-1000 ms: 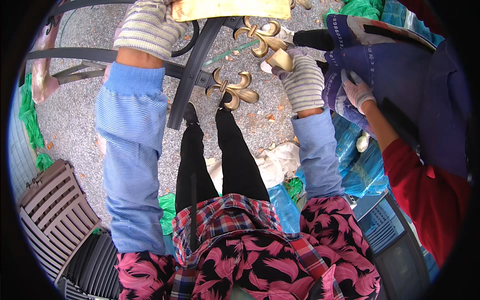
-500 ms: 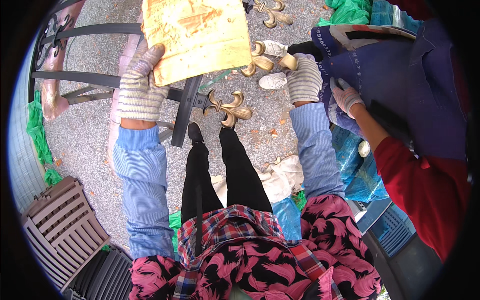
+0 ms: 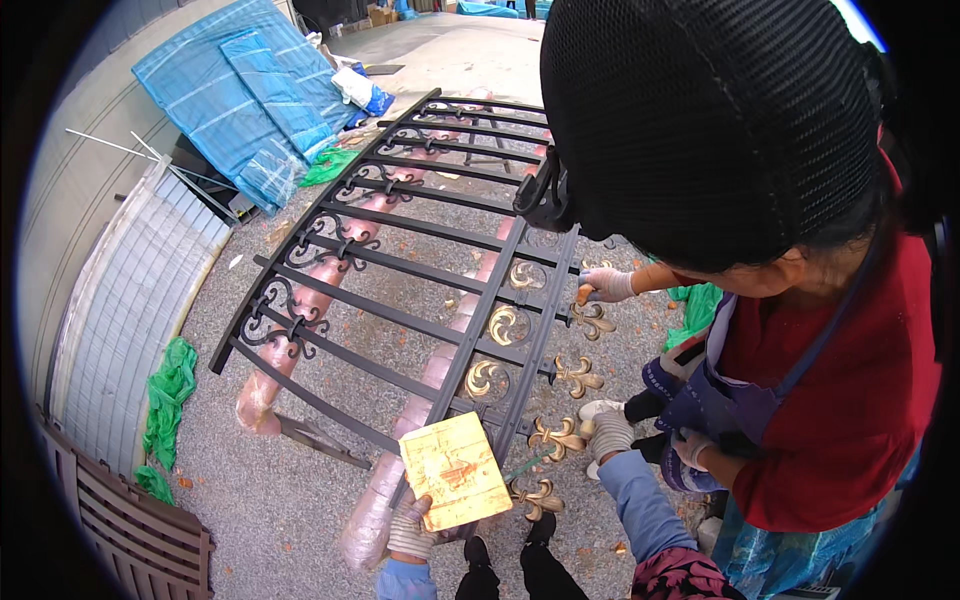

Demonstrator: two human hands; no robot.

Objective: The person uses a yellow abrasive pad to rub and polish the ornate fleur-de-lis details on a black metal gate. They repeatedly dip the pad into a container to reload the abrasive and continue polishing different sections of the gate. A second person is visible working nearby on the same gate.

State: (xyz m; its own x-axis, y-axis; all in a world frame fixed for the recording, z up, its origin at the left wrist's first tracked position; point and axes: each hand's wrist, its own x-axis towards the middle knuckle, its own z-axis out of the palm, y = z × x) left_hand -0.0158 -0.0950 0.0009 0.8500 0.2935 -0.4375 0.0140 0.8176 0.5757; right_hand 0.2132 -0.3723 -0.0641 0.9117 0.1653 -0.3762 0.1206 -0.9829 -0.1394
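My left hand [image 3: 410, 527], in a striped knit glove, grips the lower left corner of a square, gold-smeared board [image 3: 455, 472], thumb on top. The board lies over the near end of a black metal gate [image 3: 400, 290]. My right hand [image 3: 610, 436], gloved alike, is closed around a small beige sponge block [image 3: 587, 429], beside a gold fleur-de-lis finial [image 3: 556, 438] on the gate's edge. Several more such finials line that edge. Gold scrolls [image 3: 508, 325] sit inside black rings between the two rails.
A co-worker in red [image 3: 830, 430] leans in at right, one gloved hand [image 3: 605, 284] at the finials. Pink-wrapped supports [image 3: 400, 450] hold the gate. Blue-wrapped panels [image 3: 235, 95], green plastic [image 3: 170, 400] and brown slatted pieces [image 3: 125, 510] lie at left.
The view has tilted up, showing the whole gate and the co-worker's head. The co-worker's one hand is now at the finials. My hands still hold the board and sponge.
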